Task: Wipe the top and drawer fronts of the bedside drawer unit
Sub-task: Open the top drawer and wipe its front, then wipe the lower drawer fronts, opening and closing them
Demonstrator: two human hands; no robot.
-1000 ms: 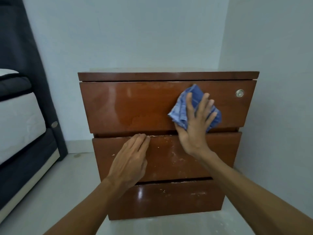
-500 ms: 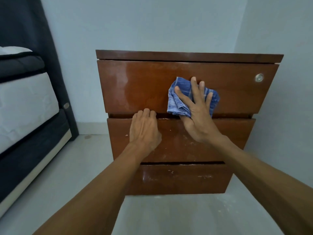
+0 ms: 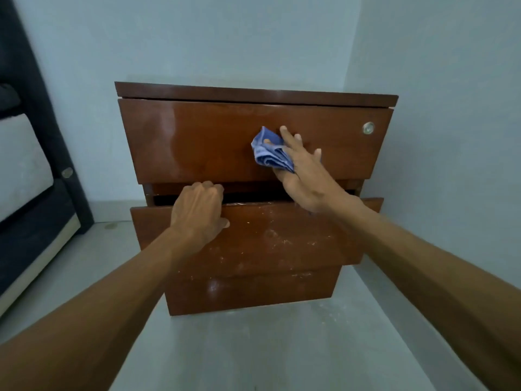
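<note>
A brown wooden bedside drawer unit (image 3: 197, 91) with three drawers stands against the wall. My right hand (image 3: 303, 173) holds a bunched blue cloth (image 3: 269, 150) against the glossy top drawer front (image 3: 197, 139), near its lower middle. My left hand (image 3: 200, 211) grips the upper edge of the middle drawer (image 3: 282, 238), which is pulled partly out, leaving a dark gap above it. The middle drawer front is speckled with pale marks. The bottom drawer (image 3: 253, 289) is closed. The unit's top surface is seen only edge-on.
A round metal lock (image 3: 368, 127) sits at the top drawer's right end. A bed with a dark frame (image 3: 42, 221) and pale mattress (image 3: 22, 165) stands on the left. Pale walls close in behind and at the right; grey floor (image 3: 253, 348) lies in front.
The middle drawer has slid out under my left hand, whose fingers now curl over its top edge. The cloth has bunched up in my right hand. The view dropped slightly.
</note>
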